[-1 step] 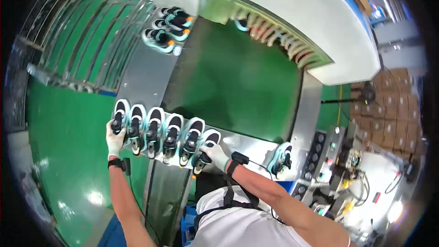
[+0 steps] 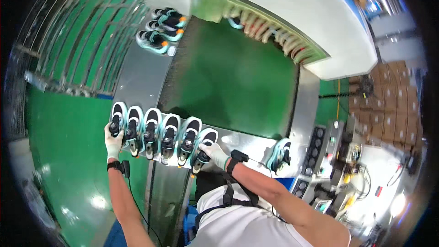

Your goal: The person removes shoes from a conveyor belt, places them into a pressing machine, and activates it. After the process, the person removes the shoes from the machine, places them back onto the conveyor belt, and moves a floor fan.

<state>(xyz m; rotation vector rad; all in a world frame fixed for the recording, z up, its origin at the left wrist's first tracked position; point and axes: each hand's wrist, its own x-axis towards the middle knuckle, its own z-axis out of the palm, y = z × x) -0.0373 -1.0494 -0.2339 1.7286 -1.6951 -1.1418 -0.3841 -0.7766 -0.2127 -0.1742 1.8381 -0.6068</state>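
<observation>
Several black, white and mint sneakers (image 2: 169,133) stand side by side in a row on the metal ledge, toes pointing away from me. Beige pieces, perhaps shoe lasts, show at some heels. My left hand (image 2: 113,141), in a white glove, grips the leftmost sneaker (image 2: 118,116) from its outer side. At the row's other end my gloved right hand (image 2: 215,153) is closed around the rightmost sneaker (image 2: 208,138), with fingers over its opening. My palms hide parts of both end shoes. The shoes between them stand close together, untouched by my hands.
Beyond the ledge lies a green conveyor belt (image 2: 238,77), running to a machine opening with hanging pale strips (image 2: 270,34). More sneakers (image 2: 153,41) sit at the far left. One lone sneaker (image 2: 280,155) stands to my right. A metal rack (image 2: 87,41) is at left, stacked cartons (image 2: 386,110) at right.
The whole view has shifted slightly, so the belt and machine sit a little further left and up. Both hands keep their places on the end sneakers.
</observation>
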